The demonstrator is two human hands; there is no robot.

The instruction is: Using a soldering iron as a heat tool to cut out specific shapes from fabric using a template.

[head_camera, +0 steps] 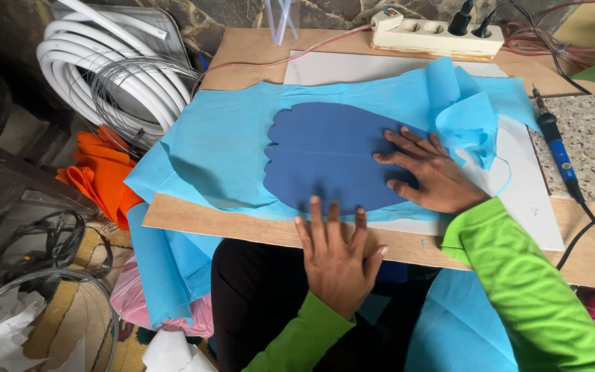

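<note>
A dark blue scalloped template [328, 155] lies flat on a sheet of light blue fabric [225, 141] spread over a wooden board [194, 219]. My right hand [428, 172] presses flat on the template's right end, fingers spread. My left hand [335, 256] rests flat at the board's near edge, its fingertips touching the template's lower rim. Both arms wear bright green sleeves. A crumpled fold of the light blue fabric [466, 114] sits just beyond my right hand.
A blue-handled soldering tool [558, 148] with a black cord lies at the right on a speckled slab. A white power strip [435, 31] sits at the far edge. Coiled white hose and wire [115, 83], orange cloth [101, 172] and a glass bowl [56, 310] are at left.
</note>
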